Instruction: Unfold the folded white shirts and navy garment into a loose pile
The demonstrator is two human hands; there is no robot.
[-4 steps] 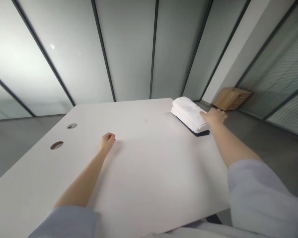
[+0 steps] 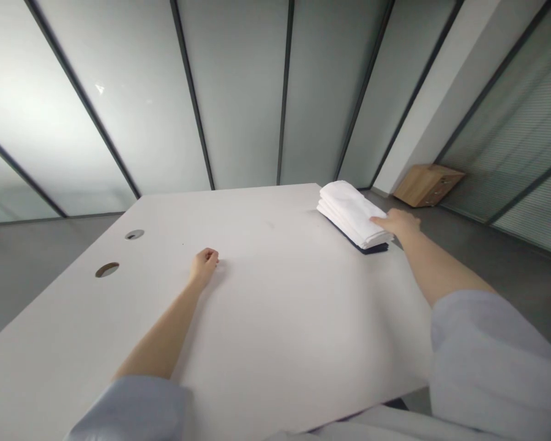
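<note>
A stack of folded white cloths (image 2: 349,211) lies at the far right edge of the table, with a dark folded cloth (image 2: 375,248) under it. My right hand (image 2: 398,222) grips the stack's right side, thumb on the top layer and fingers down over the outer edge, where their tips are hidden. How many layers it holds cannot be made out. Over the left middle of the table, my left hand (image 2: 205,264) is loosely curled, and nothing shows in it.
The white table (image 2: 275,318) has two round holes near its left side, one a cable hole (image 2: 107,270). A wooden cabinet (image 2: 427,184) stands on the floor at the right. Frosted glass panels (image 2: 239,92) run behind the table.
My right hand has closed in on the stack's right edge, its fingers now lower around it. My left hand has shifted slightly to the right.
</note>
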